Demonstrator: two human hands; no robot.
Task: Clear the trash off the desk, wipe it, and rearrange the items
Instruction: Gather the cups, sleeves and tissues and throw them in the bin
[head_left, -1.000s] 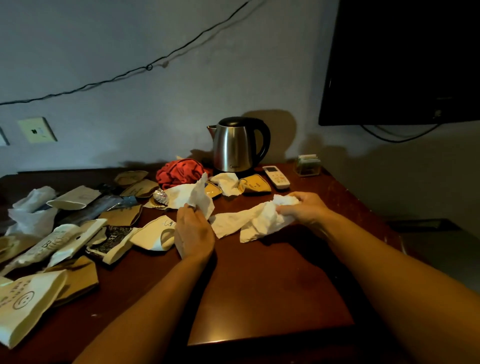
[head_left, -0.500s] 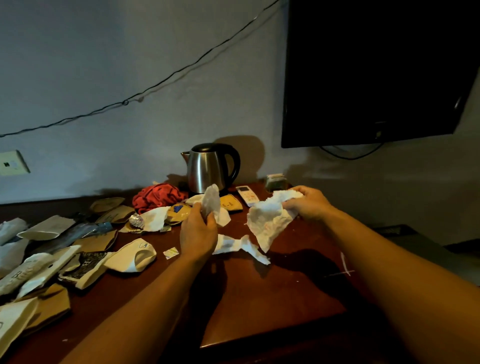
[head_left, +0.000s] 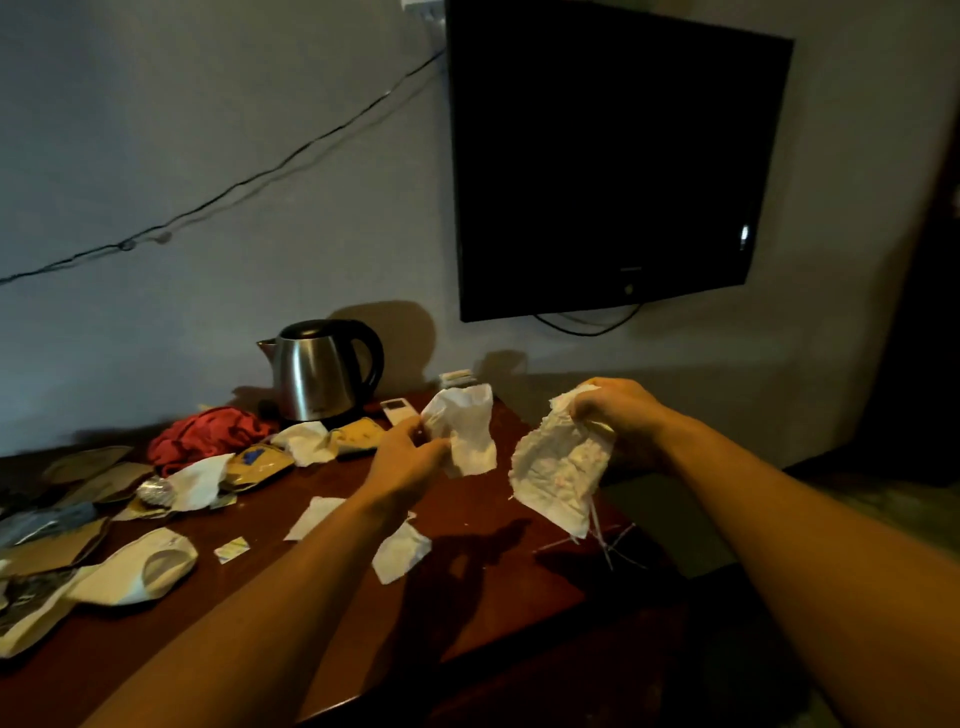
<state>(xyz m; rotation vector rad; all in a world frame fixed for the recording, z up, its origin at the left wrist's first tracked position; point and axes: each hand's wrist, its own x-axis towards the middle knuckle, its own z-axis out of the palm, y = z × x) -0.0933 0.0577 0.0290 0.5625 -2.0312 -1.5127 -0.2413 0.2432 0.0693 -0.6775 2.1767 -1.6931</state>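
My left hand (head_left: 410, 457) grips a crumpled white paper (head_left: 467, 431) and holds it above the right part of the dark wooden desk (head_left: 498, 597). Past the desk's right edge, my right hand (head_left: 618, 415) grips a larger crumpled white tissue (head_left: 561, 467) that hangs down from it. Two more white tissues (head_left: 400, 551) lie on the desk under my left forearm. Flattened paper cups (head_left: 140, 571), brown paper pieces and wrappers (head_left: 254, 462) litter the left half of the desk.
A steel kettle (head_left: 317, 379) stands at the back by the wall, with a red cloth (head_left: 208, 436) to its left and a white remote (head_left: 400, 410) to its right. A black TV (head_left: 613, 156) hangs on the wall above the desk's right end.
Both hands have lifted their papers off the desk and moved right; the right hand with its tissue is now beyond the desk's right edge. The view has turned right and upward.
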